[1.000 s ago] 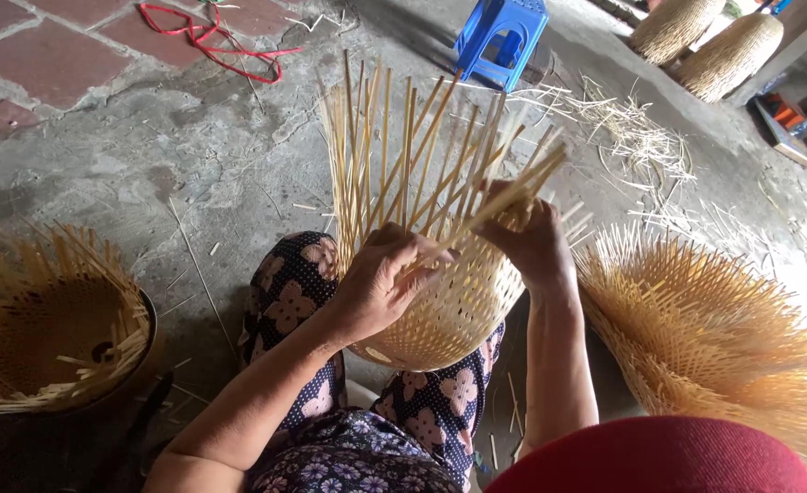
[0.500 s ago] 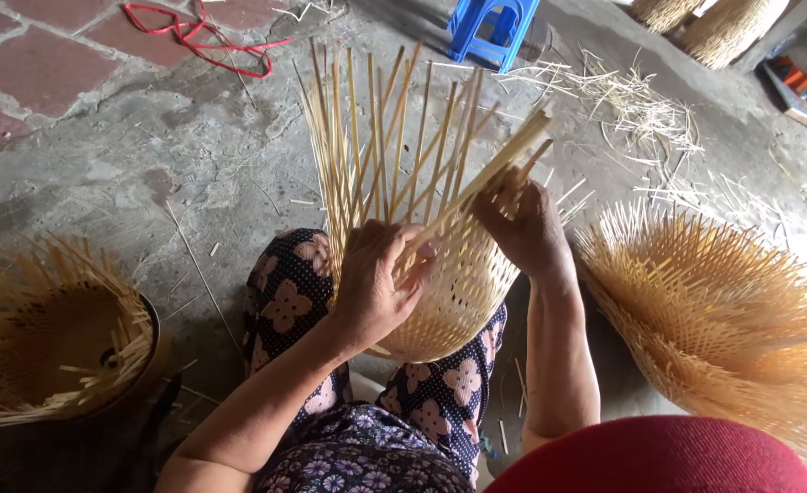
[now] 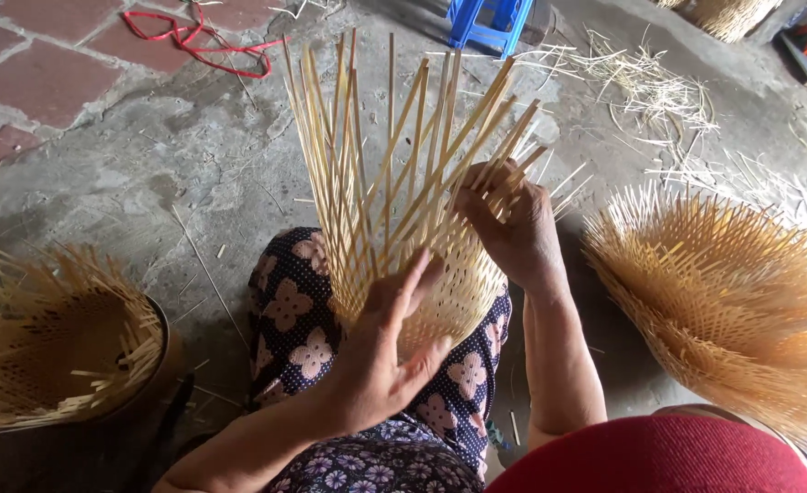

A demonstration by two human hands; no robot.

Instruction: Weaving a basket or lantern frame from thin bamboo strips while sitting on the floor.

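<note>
Two bare hands work one half-woven bamboo basket [image 3: 422, 265], which rests on the person's lap at centre frame, woven base toward the body and loose splint ends [image 3: 385, 137] fanning up toward 12 o'clock.

Item 1. Left hand [image 3: 390, 351], at 6 o'clock of the basket: palm flat and fingers spread against the woven wall, pressing rather than gripping, apparently to steady the piece against the knee.

Item 2. Right hand [image 3: 513, 228], at 3 o'clock of the basket: fingers curled and clenched on a small bunch of splints at the upper edge of the weave, bending them sideways, likely so they cross the standing uprights.

Item 3. Floral patterned trousers [image 3: 294, 310], dark with pale flowers, under the basket; they serve as its support.

Item 4. Second unfinished basket [image 3: 732, 301], at 3 to 4 o'clock, lying on its side with splints bristling outward, well apart from the hands.

Item 5. Third unfinished basket [image 3: 47, 356], at 8 o'clock, seated mouth-up in a dark round bowl [image 3: 162, 347], which appears to keep its shape.

Item 6. Concrete floor [image 3: 148, 183], strewn with bamboo offcuts [image 3: 641, 82] at 1 o'clock; red cord [image 3: 198, 41] at 11 o'clock; blue plastic stool [image 3: 490, 20] at 12 o'clock.

Item 7. Red cloth [image 3: 659, 456] at 5 o'clock, nearest the camera.
</note>
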